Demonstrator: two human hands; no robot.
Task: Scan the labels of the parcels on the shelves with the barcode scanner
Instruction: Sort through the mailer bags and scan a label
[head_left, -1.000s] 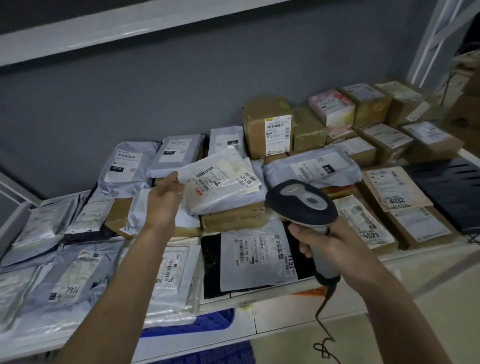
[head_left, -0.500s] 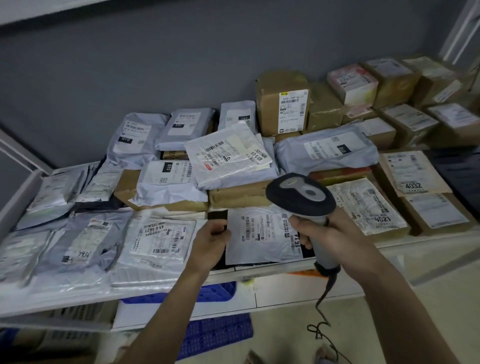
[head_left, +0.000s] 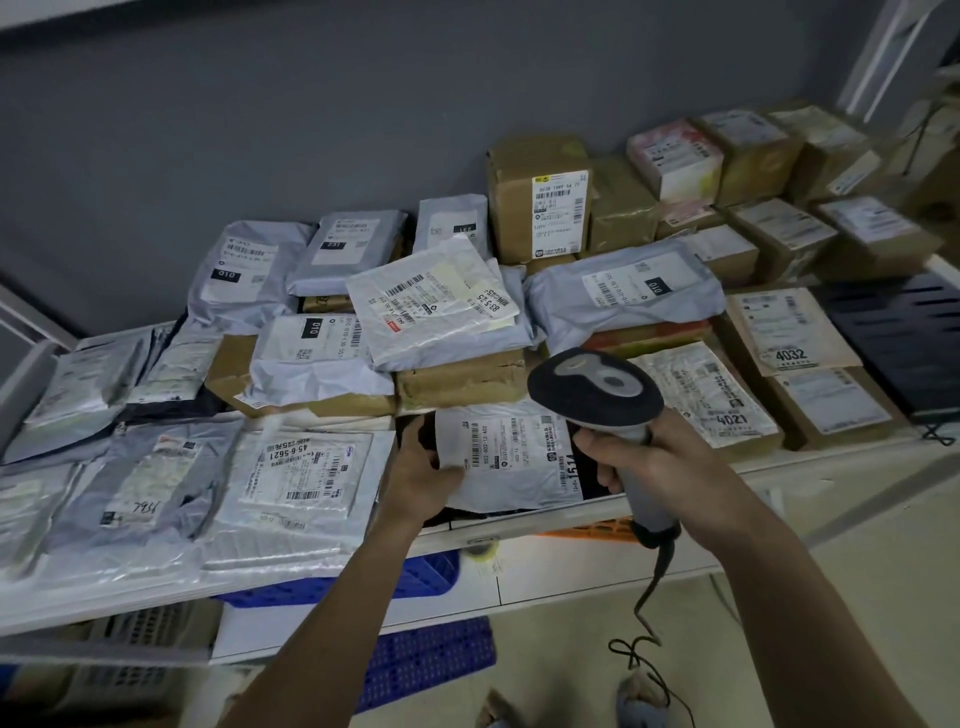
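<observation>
Left hand (head_left: 423, 475) pinched the black parcel (head_left: 511, 462) at the shelf (head_left: 810, 462) front edge; right hand (head_left: 657, 462) gripped the barcode scanner (head_left: 597, 392) just above it. Risk: crumpled label misreads, or neighbouring label scans instead.

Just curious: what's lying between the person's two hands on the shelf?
In the head view, the white label of a black parcel lies between the left hand and the right hand gripping the barcode scanner.
</observation>
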